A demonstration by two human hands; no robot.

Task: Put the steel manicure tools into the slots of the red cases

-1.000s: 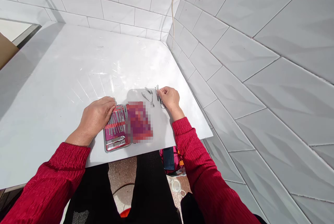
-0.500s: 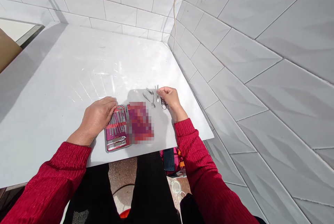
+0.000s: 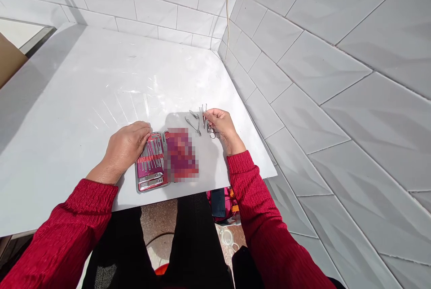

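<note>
An open manicure case point(image 3: 137, 177) lies near the table's front edge, its left half lined in purple and filled with slim metal tools under a red strap. Two nail clippers point(image 3: 151, 180) sit at its lower end. My left hand point(image 3: 126, 147) holds the case's upper left edge, fingers closed together. My right hand point(image 3: 222, 126) pinches a slim metal manicure tool point(image 3: 204, 115) just above the table; its exact kind is unclear. Left of those fingertips lie cuticle nippers point(image 3: 194, 125), handles spread. Small scissors point(image 3: 213, 135) show partly beneath my right hand.
The case's right half point(image 3: 183, 154) is blurred into red and purple blocks. A tiled wall point(image 3: 303, 78) borders the white table point(image 3: 101, 73) on the right. Below the front edge are a pink bag point(image 3: 229, 203) and a dark phone-like object point(image 3: 218, 203).
My right hand has shifted slightly up and right, turning the slim tool between its fingertips. My left hand stays on the case. The whole view has tilted a little.
</note>
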